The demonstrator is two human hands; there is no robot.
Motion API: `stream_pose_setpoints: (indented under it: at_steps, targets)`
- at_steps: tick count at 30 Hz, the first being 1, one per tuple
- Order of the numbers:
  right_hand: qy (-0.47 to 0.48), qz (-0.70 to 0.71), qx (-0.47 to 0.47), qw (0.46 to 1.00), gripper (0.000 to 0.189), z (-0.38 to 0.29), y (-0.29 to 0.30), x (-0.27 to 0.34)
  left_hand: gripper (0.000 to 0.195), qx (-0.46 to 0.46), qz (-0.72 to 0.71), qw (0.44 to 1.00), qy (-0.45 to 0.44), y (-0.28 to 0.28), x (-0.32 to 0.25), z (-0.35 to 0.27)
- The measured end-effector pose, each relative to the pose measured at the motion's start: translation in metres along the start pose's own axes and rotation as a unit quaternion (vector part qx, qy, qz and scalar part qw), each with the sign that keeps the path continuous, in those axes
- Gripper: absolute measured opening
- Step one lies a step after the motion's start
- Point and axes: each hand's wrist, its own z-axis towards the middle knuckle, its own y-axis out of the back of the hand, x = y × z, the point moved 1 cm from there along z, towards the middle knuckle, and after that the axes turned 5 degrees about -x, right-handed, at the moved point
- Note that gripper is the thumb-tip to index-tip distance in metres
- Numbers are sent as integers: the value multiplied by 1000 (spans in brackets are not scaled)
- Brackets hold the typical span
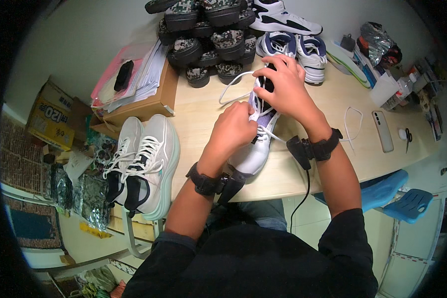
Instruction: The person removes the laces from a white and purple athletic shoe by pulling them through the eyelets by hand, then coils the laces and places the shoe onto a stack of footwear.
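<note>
A white sneaker with a lilac tongue lies before me, its toe towards me. My left hand is curled at its eyelet edge, thumb and fingers closed there; the fingertips are partly hidden. Over the shoe's dark opening, my right hand has its fingers spread, with nothing visible between them. White lace loops out on the left of the shoe. Another stretch of lace lies on the table beyond my right wrist. Each wrist wears a black strap-on device.
Grey-white sneakers stand at the left table edge, near a cardboard box bearing papers. Camouflage shoes are piled behind. White-and-navy sneakers stand beyond my right hand. A phone and scissors lie at right; a cable hangs below.
</note>
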Motion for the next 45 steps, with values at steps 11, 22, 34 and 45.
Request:
stream_pose_setpoints:
  at_steps: [11,22,34,45]
  targets:
    - [-37,-4,-3,999,26,-4,1,0,17,-76,39,995,-47,-10,8,-1]
    - [-41,0,21,999,27,2,1,3,18,-31,-71,997,28,11,12,-7]
    - [-60,-4,43,997,31,4,-1,-4,15,-43,-5,992,117,38,37,-22]
    - [-40,11,35,999,30,2,-1,-4,16,-29,-19,999,-35,25,25,-3]
